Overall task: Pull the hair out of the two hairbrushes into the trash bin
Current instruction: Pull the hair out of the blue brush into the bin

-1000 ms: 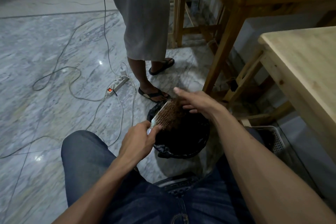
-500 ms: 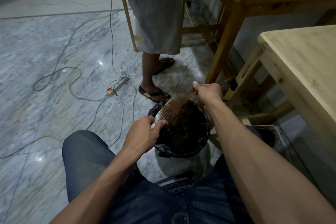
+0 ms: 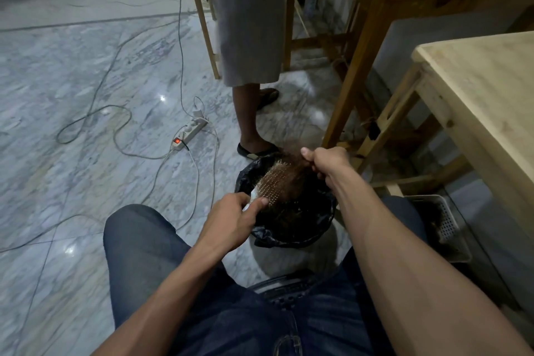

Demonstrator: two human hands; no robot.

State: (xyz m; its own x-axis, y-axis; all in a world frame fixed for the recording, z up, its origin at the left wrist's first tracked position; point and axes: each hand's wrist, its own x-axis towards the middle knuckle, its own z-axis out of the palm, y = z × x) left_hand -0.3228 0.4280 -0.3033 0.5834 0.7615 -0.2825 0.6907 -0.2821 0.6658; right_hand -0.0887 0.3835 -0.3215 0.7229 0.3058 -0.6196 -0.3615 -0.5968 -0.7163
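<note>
My left hand (image 3: 231, 218) grips the handle end of a hairbrush (image 3: 273, 182), holding it bristles-up over a round trash bin (image 3: 291, 238) lined with a black bag, on the floor between my knees. My right hand (image 3: 326, 160) is closed on a tuft of reddish-brown hair (image 3: 294, 166) that stretches from the far end of the bristles. More hair lies on the brush's right side and inside the bin. A second brush is not visible.
A person in a grey garment and sandals (image 3: 254, 150) stands just beyond the bin. Two wooden tables (image 3: 476, 89) are at the right. A white slotted basket (image 3: 445, 217) sits under the near table. A power strip (image 3: 187, 133) and cables lie on the marble floor.
My right hand went from flat on the bristles to a closed fist pulling hair up and away to the right. The standing person shifted rightward.
</note>
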